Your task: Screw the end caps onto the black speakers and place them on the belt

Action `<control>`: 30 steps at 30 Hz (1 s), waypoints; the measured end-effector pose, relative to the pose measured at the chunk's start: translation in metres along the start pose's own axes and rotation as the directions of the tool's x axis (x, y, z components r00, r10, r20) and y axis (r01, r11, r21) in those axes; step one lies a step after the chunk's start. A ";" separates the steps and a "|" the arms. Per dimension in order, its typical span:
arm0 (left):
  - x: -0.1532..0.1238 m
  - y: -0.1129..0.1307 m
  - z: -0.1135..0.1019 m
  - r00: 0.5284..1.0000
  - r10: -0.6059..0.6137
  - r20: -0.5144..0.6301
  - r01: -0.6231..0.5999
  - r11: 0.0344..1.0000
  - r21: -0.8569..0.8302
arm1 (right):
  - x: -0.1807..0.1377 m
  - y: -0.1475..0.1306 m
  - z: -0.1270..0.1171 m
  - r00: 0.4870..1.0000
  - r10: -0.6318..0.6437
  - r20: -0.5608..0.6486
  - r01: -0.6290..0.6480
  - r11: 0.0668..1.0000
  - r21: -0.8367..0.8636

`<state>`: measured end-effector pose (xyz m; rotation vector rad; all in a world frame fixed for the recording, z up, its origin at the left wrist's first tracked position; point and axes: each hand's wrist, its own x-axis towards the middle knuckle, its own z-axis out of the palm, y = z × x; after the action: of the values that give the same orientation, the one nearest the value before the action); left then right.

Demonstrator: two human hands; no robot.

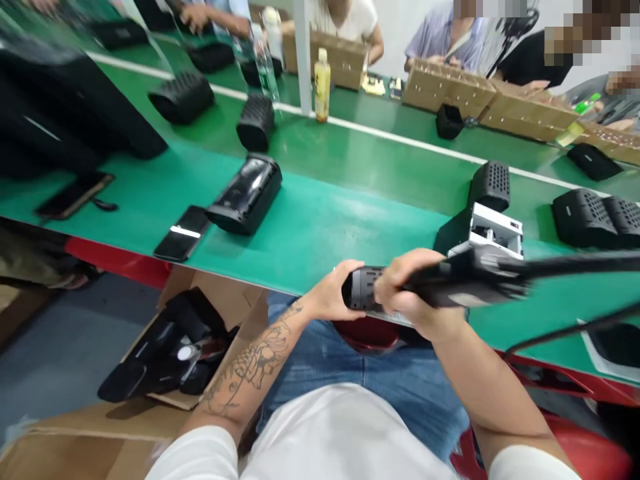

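Note:
My left hand (333, 293) is closed around one end of a black perforated housing (364, 288) at the table's front edge, above my lap. In my right hand (417, 290) is a black corded power tool (465, 280), blurred by motion, its body pointing right. The tool's front end is hidden, and my right fingers overlap the housing's right side, so whether tool and housing touch I cannot tell. Just behind the tool stands a small white-fronted machine (497, 230) with an open front.
A glossy black speaker-like unit (247, 193) and a phone (183, 233) lie to the left. Several black housings (583, 217) stand along the green table (345, 227). A carton (245, 313) of black parts sits below left. Co-workers sit opposite behind cardboard boxes (450, 87).

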<state>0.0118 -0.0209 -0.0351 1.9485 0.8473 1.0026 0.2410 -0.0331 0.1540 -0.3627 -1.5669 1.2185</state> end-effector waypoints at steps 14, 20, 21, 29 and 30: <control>0.296 -0.044 -0.078 0.601 -0.348 -0.720 0.463 0.886 -0.042 | -0.052 0.005 -0.059 0.976 0.082 -0.200 -0.035 0.972 0.231; 0.372 -0.077 -0.061 0.610 -0.436 -0.662 0.610 0.791 0.042 | -0.111 0.055 -0.073 0.883 0.412 -0.224 -0.340 0.892 0.299; 0.369 -0.082 -0.061 0.620 -0.448 -0.644 0.631 0.773 0.070 | -0.118 0.056 -0.075 0.868 0.445 -0.222 -0.369 0.876 0.312; 0.328 -0.105 -0.223 0.685 -0.387 -0.618 0.683 0.636 0.359 | -0.121 0.073 -0.087 0.820 0.544 -0.177 -0.422 0.784 0.456; 0.322 -0.109 -0.259 0.662 -0.368 -0.653 0.703 0.605 0.373 | -0.122 0.079 -0.087 0.809 0.567 -0.156 -0.444 0.763 0.470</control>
<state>-0.0828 0.3782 0.0851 1.6542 2.1900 0.9180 0.3351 -0.0457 0.0136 -0.6885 -0.9324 1.7921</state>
